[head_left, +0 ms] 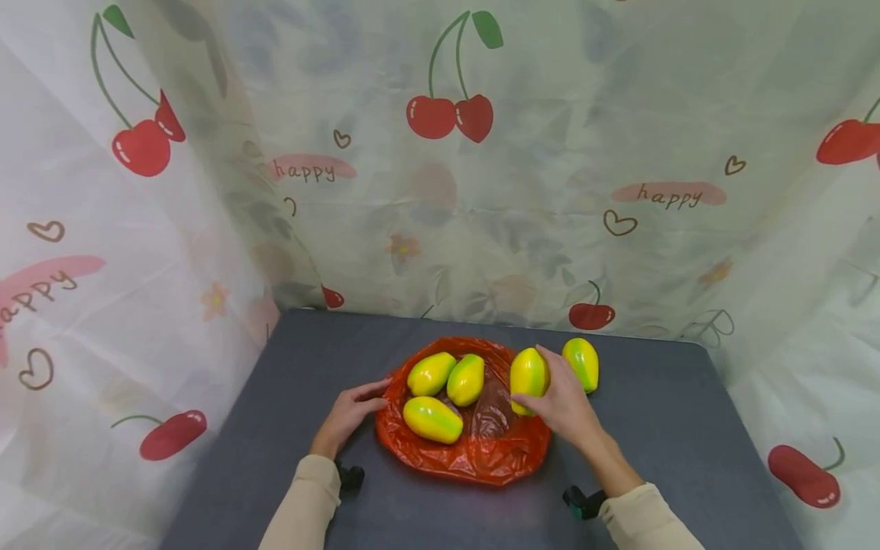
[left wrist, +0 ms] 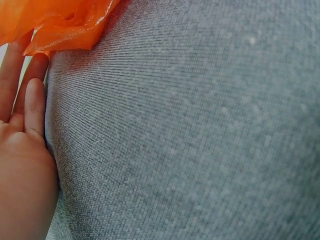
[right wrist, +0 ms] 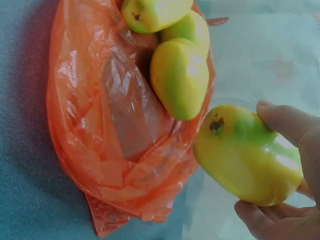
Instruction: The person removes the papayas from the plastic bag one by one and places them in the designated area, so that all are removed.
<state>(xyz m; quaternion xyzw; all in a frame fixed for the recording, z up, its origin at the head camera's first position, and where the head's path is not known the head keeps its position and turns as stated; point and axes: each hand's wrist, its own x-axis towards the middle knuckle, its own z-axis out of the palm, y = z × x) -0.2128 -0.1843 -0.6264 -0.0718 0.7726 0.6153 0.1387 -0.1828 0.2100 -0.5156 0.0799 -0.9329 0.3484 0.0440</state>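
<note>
Three fruits (head_left: 467, 380) lie in your red plastic bag (head_left: 495, 458), bunched toward its left side, while your right hand (head_left: 569, 401) grips a fourth fruit (head_left: 528, 373) between thumb and fingertips at the bag's right rim. That skin looks smooth and glossy, so a fingertip hold could slip; if it did there, the fruit might land astride the rim or roll onto the table (head_left: 660, 435). Whether it is clear of the plastic cannot be told, so its lower end could also snag the rim and drag the bag sideways. Opposite, your left hand (head_left: 349, 417) touches the rim: the fingers seen from that wrist are straight, but whether thumb and forefinger pinch the film cannot be told. If they don't, the thin, crumpled wall may fold inward or slide under a push. A hard drop would likely knock the loose three and set them rolling. Mind also the fifth fruit (head_left: 583, 362), on the table just beside your right hand: a knuckle swung outward could nudge it away.
</note>
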